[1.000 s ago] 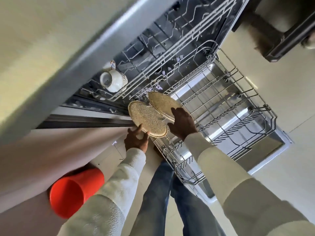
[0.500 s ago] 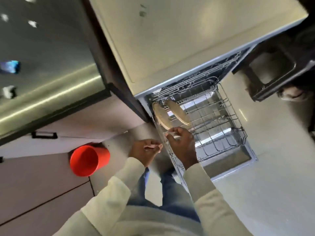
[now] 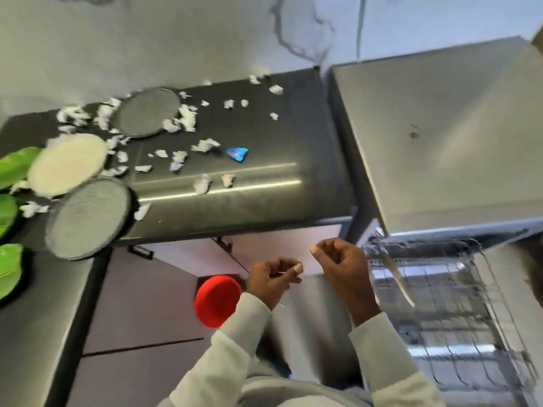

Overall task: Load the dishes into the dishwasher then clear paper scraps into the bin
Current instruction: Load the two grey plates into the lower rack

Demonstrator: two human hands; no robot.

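Note:
My left hand (image 3: 273, 279) and my right hand (image 3: 343, 268) hover in front of the counter edge, fingers loosely curled, holding nothing. On the dark counter (image 3: 264, 201) lie two grey plates (image 3: 147, 113) (image 3: 88, 217) and a cream plate (image 3: 67, 164). The nearer grey plate overhangs the counter's front edge. White paper scraps (image 3: 185, 118) and one blue scrap (image 3: 237, 154) are scattered around them. At the right the dishwasher's lower rack (image 3: 458, 333) is pulled out, with a plate (image 3: 399, 282) standing edge-on in it. A red bin (image 3: 217, 301) stands on the floor below my left hand.
Green plates (image 3: 11, 168) lie at the counter's far left edge. The dishwasher's flat top (image 3: 440, 136) sits right of the counter. Cabinet fronts with a dark handle (image 3: 141, 252) run below the counter. A marbled wall rises behind.
The view has swung up and left from the dishwasher rack to the counter. Both hands have left the plates standing in the rack and now hang raised with nothing in them.

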